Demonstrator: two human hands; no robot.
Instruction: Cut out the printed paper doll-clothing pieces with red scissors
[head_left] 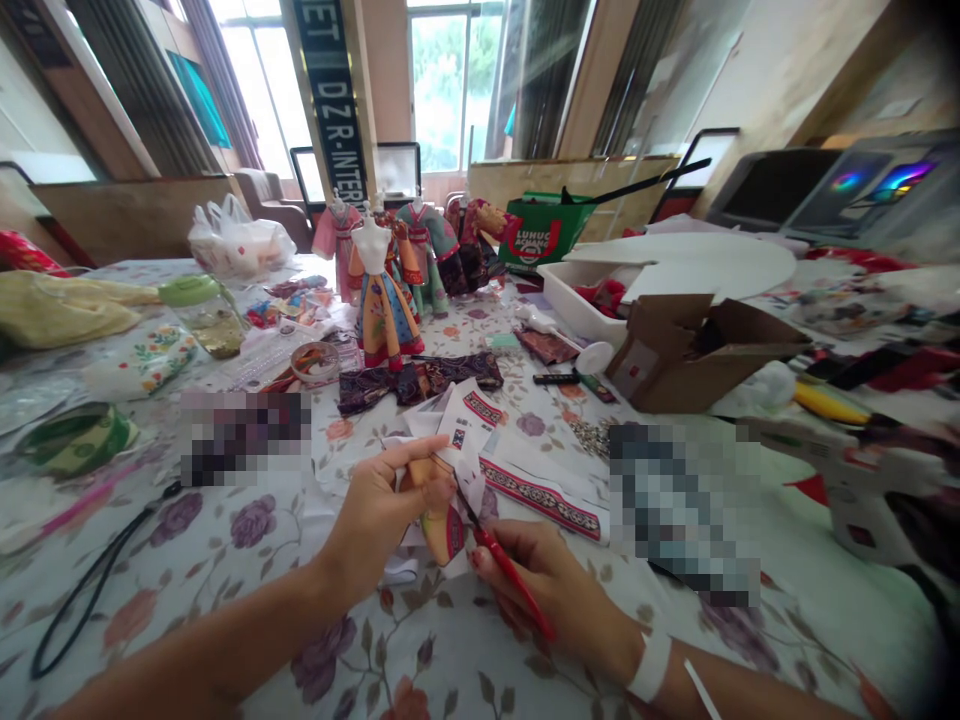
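Observation:
My left hand (390, 505) pinches a piece of printed fabric (437, 530), yellow with a red patterned border and white margin. Red-handled scissors (514, 580) are in my right hand (551, 575), their dark blades at the white edge of the piece. Whether the blades are parted is hard to make out. Just beyond lies white printed material (476, 415) with red patterned strips (540, 495). Farther back, a dark patterned cloth (420, 380) lies before a small dress form (373, 245) in a yellow, blue and red skirt.
Several more dressed mini forms (424, 235) stand behind. At right are a cardboard box (694, 350), a white tray (581, 300) and a glue gun (862, 480). A lidded jar (206, 315), a green tape roll (75, 440) and a black cord loop (82, 590) lie left.

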